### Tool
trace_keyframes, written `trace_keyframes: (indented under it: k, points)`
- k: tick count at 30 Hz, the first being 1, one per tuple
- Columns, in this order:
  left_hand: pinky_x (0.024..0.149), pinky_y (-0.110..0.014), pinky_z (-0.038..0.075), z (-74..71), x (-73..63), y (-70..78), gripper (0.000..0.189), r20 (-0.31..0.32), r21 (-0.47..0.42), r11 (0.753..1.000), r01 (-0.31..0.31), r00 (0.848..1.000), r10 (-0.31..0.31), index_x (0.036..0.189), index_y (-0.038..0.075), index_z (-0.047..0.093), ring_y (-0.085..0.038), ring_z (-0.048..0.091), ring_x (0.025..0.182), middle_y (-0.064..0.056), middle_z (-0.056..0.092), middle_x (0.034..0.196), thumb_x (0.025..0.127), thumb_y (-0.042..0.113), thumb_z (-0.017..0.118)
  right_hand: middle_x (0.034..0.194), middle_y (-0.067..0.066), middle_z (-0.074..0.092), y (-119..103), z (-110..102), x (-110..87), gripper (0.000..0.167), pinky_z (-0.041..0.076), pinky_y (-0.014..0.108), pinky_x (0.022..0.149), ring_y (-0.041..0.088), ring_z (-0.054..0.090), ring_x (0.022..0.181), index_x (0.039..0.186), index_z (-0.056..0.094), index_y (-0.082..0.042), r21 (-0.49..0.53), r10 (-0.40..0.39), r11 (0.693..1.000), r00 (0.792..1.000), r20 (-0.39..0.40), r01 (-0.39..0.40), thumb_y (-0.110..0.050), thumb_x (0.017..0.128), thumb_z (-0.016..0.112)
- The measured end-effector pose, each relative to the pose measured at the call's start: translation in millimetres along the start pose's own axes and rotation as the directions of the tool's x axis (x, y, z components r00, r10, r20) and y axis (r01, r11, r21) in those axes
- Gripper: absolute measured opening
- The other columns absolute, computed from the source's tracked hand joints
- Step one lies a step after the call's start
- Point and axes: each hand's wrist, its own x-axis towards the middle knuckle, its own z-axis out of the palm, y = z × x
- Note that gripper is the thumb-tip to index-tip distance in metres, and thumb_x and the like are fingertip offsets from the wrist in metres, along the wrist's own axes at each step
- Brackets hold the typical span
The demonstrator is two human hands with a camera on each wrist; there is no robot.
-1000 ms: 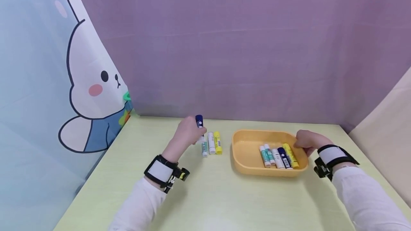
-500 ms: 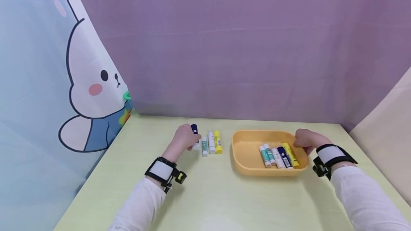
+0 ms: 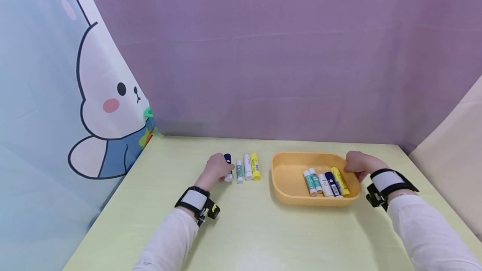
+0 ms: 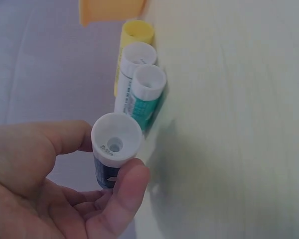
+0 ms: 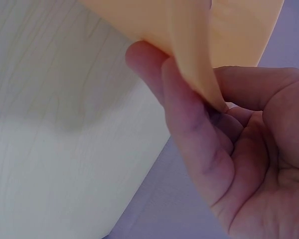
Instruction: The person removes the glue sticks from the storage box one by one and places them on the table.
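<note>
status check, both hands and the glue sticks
Left hand pinches dark blue stick. Right hand grips orange tray by rim. Three sticks alongside, nothing visibly blocking.

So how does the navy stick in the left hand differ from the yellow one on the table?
The navy stick has a white near end, the yellow stick a yellow one. The left hand pinches the navy stick; no hand touches the yellow stick. Both are cylindrical.

In the head view, we find the near edge of the desk (image 3: 260, 237) cropped. The left hand (image 3: 215, 167) partly hides the navy-and-white glue stick (image 3: 227, 158); the right hand (image 3: 357, 163) partly covers the orange tray (image 3: 308, 200).
</note>
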Motion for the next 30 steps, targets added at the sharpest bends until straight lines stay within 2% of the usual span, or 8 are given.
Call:
trace_keyframes:
  k: [7, 12, 23, 30]
  points:
    - [0.042, -0.024, 0.049, 11.0, 6.5, -3.6, 0.034, -0.027, 0.025, 0.999, -0.020, 0.999, 0.020, 0.100, -0.009, 0.058, -0.016, 0.059, 0.044, -0.012, 0.060, 0.068, 0.085, 0.021, 0.066, 0.068, 0.010, 0.060, 3, 1, 2.9, 0.009, 0.055, 0.030, 0.052, 0.014, 0.061, 0.052, 0.086, 0.051, 0.007, -0.026, 0.008, 1.000, 1.000, -0.008, -0.008, -0.001, 0.084, 0.047]
    - [0.043, -0.026, 0.051, 16.5, 9.8, -5.3, 0.037, -0.017, 0.003, 1.000, -0.001, 1.000, 0.001, 0.105, -0.010, 0.056, -0.017, 0.060, 0.045, -0.014, 0.059, 0.072, 0.086, 0.020, 0.066, 0.069, 0.010, 0.060, 3, 1, 3.7, 0.010, 0.055, 0.030, 0.053, 0.015, 0.061, 0.052, 0.087, 0.052, 0.007, -0.029, 0.013, 1.000, 1.000, -0.011, -0.013, -0.002, 0.084, 0.048]
    - [0.041, -0.025, 0.050, 21.5, 16.1, -5.3, 0.035, -0.001, 0.011, 1.000, 0.027, 1.000, -0.027, 0.102, -0.007, 0.058, -0.016, 0.059, 0.044, -0.014, 0.059, 0.071, 0.085, 0.022, 0.067, 0.071, 0.011, 0.059, 1, 0, 2.1, 0.011, 0.056, 0.031, 0.054, 0.016, 0.060, 0.054, 0.089, 0.049, 0.008, -0.011, 0.022, 1.000, 1.000, -0.006, -0.022, -0.001, 0.084, 0.047]
    - [0.038, -0.023, 0.047, 24.8, 19.3, -4.2, 0.037, -0.004, 0.033, 0.999, 0.015, 1.000, -0.015, 0.102, -0.005, 0.059, -0.015, 0.058, 0.044, -0.011, 0.060, 0.070, 0.086, 0.028, 0.068, 0.071, 0.011, 0.058, 0, 1, 0.8, 0.010, 0.056, 0.031, 0.054, 0.016, 0.060, 0.054, 0.089, 0.049, 0.008, -0.014, 0.020, 1.000, 1.000, -0.010, -0.020, -0.001, 0.084, 0.047]
